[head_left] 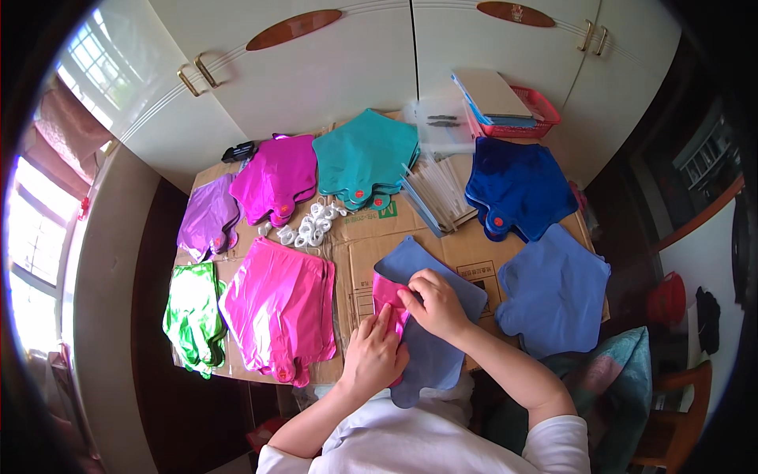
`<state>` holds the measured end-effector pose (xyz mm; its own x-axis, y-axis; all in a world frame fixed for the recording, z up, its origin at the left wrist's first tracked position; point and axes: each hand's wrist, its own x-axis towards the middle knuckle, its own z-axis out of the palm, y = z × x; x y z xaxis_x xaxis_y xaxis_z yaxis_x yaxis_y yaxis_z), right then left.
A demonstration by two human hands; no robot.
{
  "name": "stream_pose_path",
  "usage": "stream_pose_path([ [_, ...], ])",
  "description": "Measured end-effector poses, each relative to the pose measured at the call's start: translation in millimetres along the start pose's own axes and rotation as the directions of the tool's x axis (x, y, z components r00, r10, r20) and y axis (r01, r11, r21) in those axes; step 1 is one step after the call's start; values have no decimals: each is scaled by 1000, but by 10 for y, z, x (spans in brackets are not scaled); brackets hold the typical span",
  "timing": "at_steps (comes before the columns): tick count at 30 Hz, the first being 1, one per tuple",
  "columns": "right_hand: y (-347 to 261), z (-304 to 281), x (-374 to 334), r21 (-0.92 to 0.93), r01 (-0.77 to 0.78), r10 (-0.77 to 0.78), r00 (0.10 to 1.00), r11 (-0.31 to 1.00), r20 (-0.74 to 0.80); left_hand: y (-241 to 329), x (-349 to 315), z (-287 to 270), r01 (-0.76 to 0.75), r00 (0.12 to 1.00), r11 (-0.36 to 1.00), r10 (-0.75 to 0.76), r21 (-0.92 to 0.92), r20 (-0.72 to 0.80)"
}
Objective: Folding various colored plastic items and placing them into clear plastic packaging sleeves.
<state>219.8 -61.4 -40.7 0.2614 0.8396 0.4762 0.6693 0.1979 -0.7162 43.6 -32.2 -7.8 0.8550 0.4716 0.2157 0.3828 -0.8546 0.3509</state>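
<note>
Pink foil (pixel 385 291) ran near to far, left along the blue-grey sheet (pixel 436 354); my left hand (pixel 371 357) touched it nearer, my right hand (pixel 434 304) farther; pinch or press, I couldn't tell.

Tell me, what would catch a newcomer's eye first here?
Probably the big glossy pink stack on the cardboard's near left, with shiny green foil to its left. The deep-blue stack stands out at far right. Front and center, the left hand and right hand touch a slate-blue sheet showing pink.
</note>
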Motion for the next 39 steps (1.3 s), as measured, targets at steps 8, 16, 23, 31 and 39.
stream_pose_path([
  [8, -24, 1, -17, -39, -23, 23, 1000, 999, -5, -511, 198, -467, -211, 935, 977, 190, 38, 300],
  [16, 2, 18, -7, -51, -15, 14, 999, 999, -31, -579, 242, -338, -237, 910, 967, 186, 95, 372],
  [23, -25, -3, -1, -29, -31, 30, 999, 999, -41, -560, 238, -287, -252, 916, 961, 197, 118, 350],
  [31, -31, -17, -2, -34, -48, 46, 998, 998, -38, -534, 244, -273, -262, 918, 957, 209, 121, 337],
  [39, -25, -9, -3, -32, -29, 28, 999, 999, -46, -525, 248, -258, -274, 911, 953, 213, 131, 353],
])
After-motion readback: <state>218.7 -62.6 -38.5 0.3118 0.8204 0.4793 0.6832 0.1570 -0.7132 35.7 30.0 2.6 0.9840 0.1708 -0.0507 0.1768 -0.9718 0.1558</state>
